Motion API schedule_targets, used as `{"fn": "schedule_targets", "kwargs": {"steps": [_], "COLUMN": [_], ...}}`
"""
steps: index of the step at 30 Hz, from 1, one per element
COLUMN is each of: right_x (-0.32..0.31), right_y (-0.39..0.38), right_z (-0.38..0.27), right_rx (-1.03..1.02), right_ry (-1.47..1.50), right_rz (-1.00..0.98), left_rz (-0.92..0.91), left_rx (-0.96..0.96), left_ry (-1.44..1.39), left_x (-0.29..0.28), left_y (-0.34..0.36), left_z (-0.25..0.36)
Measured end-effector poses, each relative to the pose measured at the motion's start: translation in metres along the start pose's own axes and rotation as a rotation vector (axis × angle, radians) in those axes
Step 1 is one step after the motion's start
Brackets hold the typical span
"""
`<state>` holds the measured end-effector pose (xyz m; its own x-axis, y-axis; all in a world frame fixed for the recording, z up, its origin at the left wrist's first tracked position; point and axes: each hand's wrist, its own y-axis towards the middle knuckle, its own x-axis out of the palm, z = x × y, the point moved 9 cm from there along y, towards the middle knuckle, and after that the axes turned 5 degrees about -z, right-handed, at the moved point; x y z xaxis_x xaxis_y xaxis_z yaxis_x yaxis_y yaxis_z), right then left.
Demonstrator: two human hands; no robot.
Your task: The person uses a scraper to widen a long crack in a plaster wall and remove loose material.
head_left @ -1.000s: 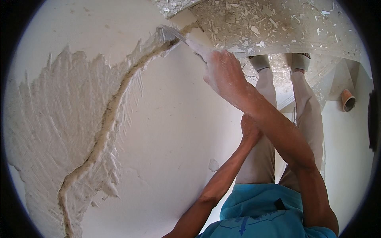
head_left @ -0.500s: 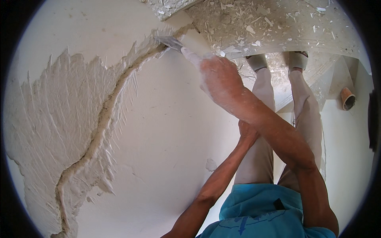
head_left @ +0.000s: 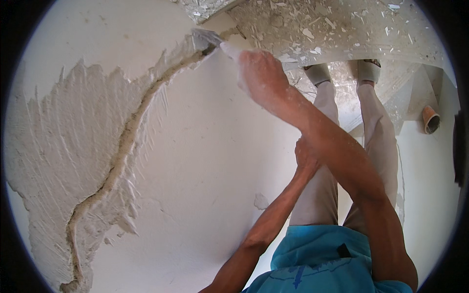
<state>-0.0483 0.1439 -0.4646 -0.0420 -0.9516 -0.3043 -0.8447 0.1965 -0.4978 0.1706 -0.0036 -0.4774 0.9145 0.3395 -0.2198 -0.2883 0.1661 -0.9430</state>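
Observation:
My right hand [head_left: 261,73], dusted white, is closed around the handle of a putty knife [head_left: 209,37]. The knife's flat metal blade lies against the wall [head_left: 210,146] at the upper end of a long crack [head_left: 129,132]. This crack winds down to the lower left, with rough scraped plaster [head_left: 73,132] on both sides. My left hand [head_left: 306,154] looks curled, close under my right forearm, which crosses in front of it. Its fingers are mostly hidden, so what it holds, if anything, does not show.
Below, the surface I stand on and a dusty ledge [head_left: 288,29] carry scattered plaster flakes. My feet [head_left: 369,72] are at the top right. An orange-brown cup-shaped container [head_left: 431,119] lies to the right of my legs. A broken plaster edge [head_left: 207,10] juts in at the top.
The putty knife and my right hand have moved a little up and left along the crack's upper end. My left hand has risen slightly.

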Motion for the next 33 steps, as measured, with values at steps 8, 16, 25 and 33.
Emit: {"fn": "schedule_targets", "kwargs": {"steps": [8,16,25,33], "right_x": [0.004,0.002,-0.004,-0.005], "right_y": [-0.013,-0.019,-0.013,-0.019], "right_z": [-0.008,-0.012,-0.011,-0.017], "right_rx": [0.03,-0.038,-0.024,-0.015], "right_ry": [-0.08,-0.107,-0.092,-0.134], "right_rz": [-0.057,-0.059,-0.013,-0.042], "left_rz": [0.103,0.157,0.029,-0.002], "left_rx": [0.129,0.113,0.013,-0.054], "left_ry": [0.057,0.042,0.177,0.173], "left_x": [-0.001,-0.009,-0.007,-0.004], "left_y": [0.003,-0.001,0.005,0.0], "left_z": [-0.009,0.0,0.008,0.003]}}
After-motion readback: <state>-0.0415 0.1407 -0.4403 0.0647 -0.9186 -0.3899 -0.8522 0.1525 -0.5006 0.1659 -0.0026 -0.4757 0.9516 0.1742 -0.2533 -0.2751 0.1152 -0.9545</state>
